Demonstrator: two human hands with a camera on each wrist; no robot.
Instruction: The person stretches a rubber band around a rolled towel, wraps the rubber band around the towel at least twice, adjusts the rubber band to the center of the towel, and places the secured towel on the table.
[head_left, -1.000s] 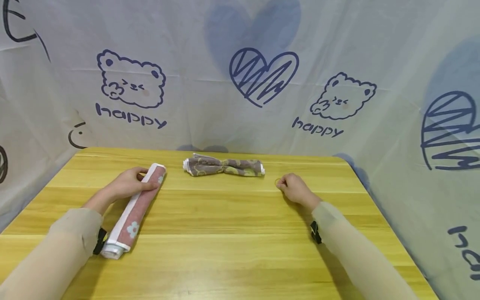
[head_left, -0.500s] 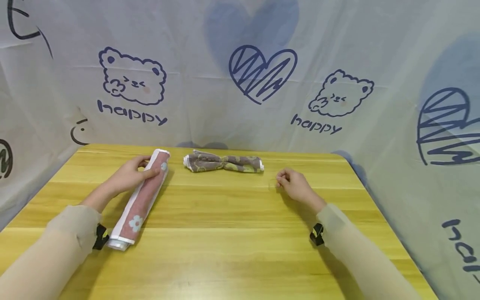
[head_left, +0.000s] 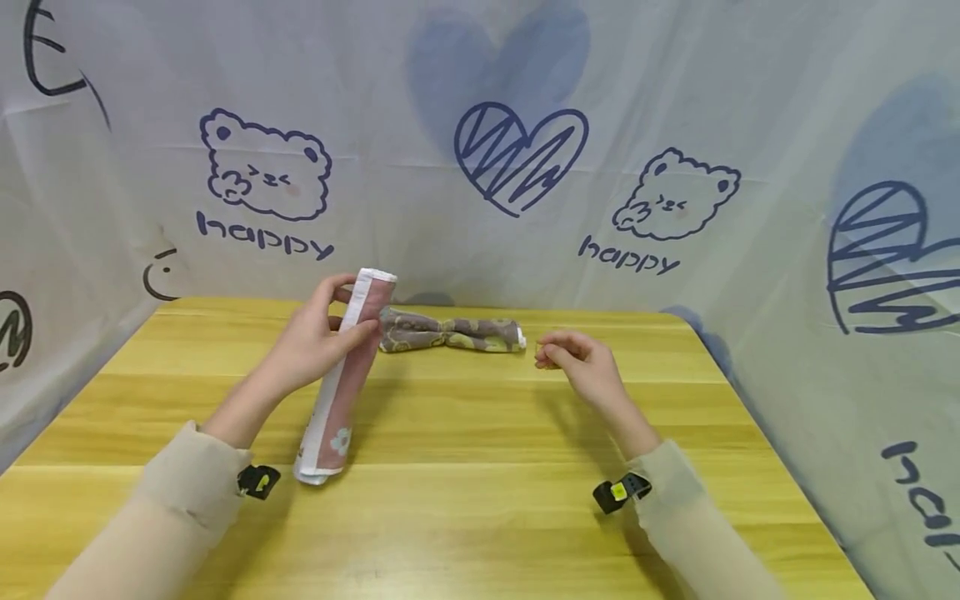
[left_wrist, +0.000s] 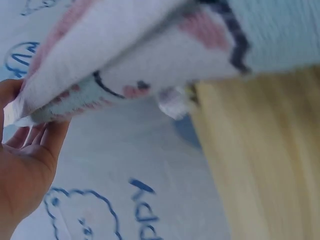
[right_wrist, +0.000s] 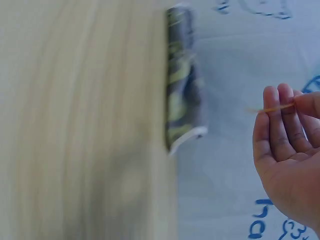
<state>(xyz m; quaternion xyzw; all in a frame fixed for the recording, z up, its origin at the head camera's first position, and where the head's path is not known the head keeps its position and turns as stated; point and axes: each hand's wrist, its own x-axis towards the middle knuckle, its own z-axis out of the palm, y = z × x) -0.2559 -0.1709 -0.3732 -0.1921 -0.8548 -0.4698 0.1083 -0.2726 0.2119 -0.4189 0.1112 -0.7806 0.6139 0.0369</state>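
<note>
My left hand [head_left: 302, 348] grips a rolled pink towel [head_left: 349, 392] with white edging and a pale blue flower, near its upper end. The roll is tilted up from the table, upper end farther away. In the left wrist view the underside of the pink towel [left_wrist: 150, 65] shows white and pale blue patterns, the thumb on one side and fingers on the other. My right hand [head_left: 590, 371] pinches a thin yellowish rubber band [right_wrist: 278, 107] between thumb and fingers. Behind and between the hands lies a grey-brown rolled towel [head_left: 480, 333], cinched at its middle; the pink roll overlaps its left end.
The wooden table [head_left: 465, 517] spans the space before me, its far edge close to a white cloth backdrop [head_left: 405, 208] printed with bears, hearts and words. The backdrop also wraps round the left and right sides.
My left hand has lifted the pink towel and carried it right, toward the middle, turning it more upright. My right hand has risen slightly and shifted a little left with the rubber band.
</note>
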